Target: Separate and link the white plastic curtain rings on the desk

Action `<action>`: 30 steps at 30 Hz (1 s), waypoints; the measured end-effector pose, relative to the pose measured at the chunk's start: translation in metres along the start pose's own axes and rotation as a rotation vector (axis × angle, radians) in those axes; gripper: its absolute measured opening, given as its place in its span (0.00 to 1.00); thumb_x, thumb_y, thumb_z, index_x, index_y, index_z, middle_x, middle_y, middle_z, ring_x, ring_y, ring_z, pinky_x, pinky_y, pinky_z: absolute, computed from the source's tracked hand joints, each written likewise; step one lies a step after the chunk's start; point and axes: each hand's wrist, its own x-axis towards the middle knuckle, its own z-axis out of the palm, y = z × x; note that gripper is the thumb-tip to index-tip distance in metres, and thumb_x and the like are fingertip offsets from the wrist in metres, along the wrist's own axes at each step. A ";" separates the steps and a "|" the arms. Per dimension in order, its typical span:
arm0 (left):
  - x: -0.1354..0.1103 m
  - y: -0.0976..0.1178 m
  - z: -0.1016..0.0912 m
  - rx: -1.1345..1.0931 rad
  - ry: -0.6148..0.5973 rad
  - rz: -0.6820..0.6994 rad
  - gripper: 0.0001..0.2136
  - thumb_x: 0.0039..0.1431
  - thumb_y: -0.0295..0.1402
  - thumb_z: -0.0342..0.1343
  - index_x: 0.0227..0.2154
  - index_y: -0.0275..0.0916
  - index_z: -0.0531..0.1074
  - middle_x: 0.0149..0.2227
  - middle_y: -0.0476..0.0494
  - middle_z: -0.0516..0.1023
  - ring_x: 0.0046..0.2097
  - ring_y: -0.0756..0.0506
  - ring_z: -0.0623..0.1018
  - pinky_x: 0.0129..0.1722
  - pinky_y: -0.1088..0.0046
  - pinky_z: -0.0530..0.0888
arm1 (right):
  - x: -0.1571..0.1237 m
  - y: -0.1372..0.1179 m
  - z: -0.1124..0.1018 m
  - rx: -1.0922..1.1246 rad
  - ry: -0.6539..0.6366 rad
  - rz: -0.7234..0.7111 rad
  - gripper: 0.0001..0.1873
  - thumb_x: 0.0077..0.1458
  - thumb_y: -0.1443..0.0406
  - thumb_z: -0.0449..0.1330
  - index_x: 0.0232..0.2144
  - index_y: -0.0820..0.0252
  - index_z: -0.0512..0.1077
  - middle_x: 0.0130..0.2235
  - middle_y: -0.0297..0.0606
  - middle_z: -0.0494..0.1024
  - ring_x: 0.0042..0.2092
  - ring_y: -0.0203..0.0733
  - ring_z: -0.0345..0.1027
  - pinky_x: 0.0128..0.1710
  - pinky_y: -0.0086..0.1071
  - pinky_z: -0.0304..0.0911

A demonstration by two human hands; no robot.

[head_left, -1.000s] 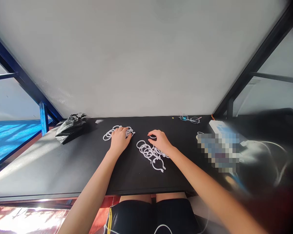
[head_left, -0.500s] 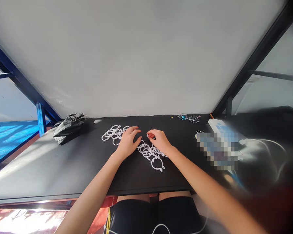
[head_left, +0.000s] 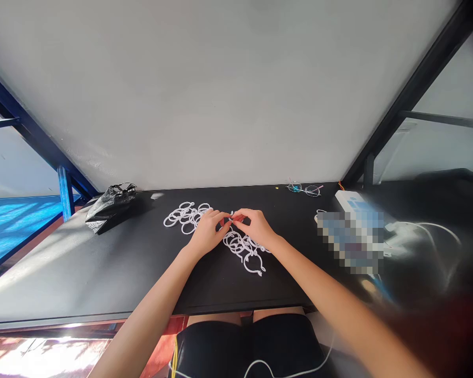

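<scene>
Grip of left hand (head_left: 208,229) and right hand (head_left: 257,226) pinches one white plastic ring (head_left: 232,213), mostly hidden, over the black tabletop (head_left: 142,273), near thin white piled rings (head_left: 239,243).

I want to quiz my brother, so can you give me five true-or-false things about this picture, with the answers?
1. White plastic-looking rings lie on both sides of the left hand. True.
2. The crinkled black plastic bag sits to the right of both hands. False: it is to the left.
3. The thin-rimmed round glasses lie near the grey wall. True.
4. The right hand holds the glasses. False: it pinches a small white piece together with the left hand.
5. A thin white cord lies over the black shorts. True.
</scene>
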 end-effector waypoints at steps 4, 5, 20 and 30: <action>0.000 0.001 -0.003 -0.143 -0.042 -0.078 0.13 0.66 0.41 0.48 0.40 0.40 0.75 0.25 0.47 0.71 0.31 0.45 0.69 0.36 0.67 0.66 | -0.001 -0.007 -0.001 0.044 -0.008 -0.022 0.04 0.54 0.67 0.60 0.31 0.57 0.77 0.33 0.35 0.80 0.36 0.40 0.74 0.39 0.34 0.69; 0.000 0.002 -0.003 -0.172 -0.058 -0.086 0.14 0.66 0.41 0.47 0.40 0.41 0.74 0.26 0.47 0.72 0.31 0.45 0.70 0.35 0.68 0.66 | -0.001 -0.009 -0.002 0.057 -0.011 -0.021 0.04 0.54 0.66 0.60 0.31 0.57 0.77 0.33 0.35 0.80 0.36 0.40 0.74 0.39 0.34 0.69; 0.001 -0.002 0.005 -0.334 -0.024 -0.150 0.13 0.58 0.32 0.51 0.22 0.41 0.53 0.21 0.55 0.57 0.25 0.51 0.58 0.26 0.75 0.58 | -0.001 -0.008 0.003 0.135 -0.123 0.107 0.09 0.54 0.67 0.61 0.39 0.58 0.77 0.41 0.39 0.80 0.44 0.42 0.75 0.43 0.35 0.71; -0.002 -0.006 0.015 -0.282 -0.055 -0.133 0.08 0.57 0.31 0.51 0.24 0.40 0.59 0.23 0.52 0.64 0.27 0.51 0.63 0.28 0.75 0.61 | -0.003 -0.006 0.009 0.013 -0.092 0.092 0.06 0.55 0.69 0.59 0.33 0.59 0.76 0.36 0.37 0.81 0.38 0.39 0.75 0.41 0.32 0.70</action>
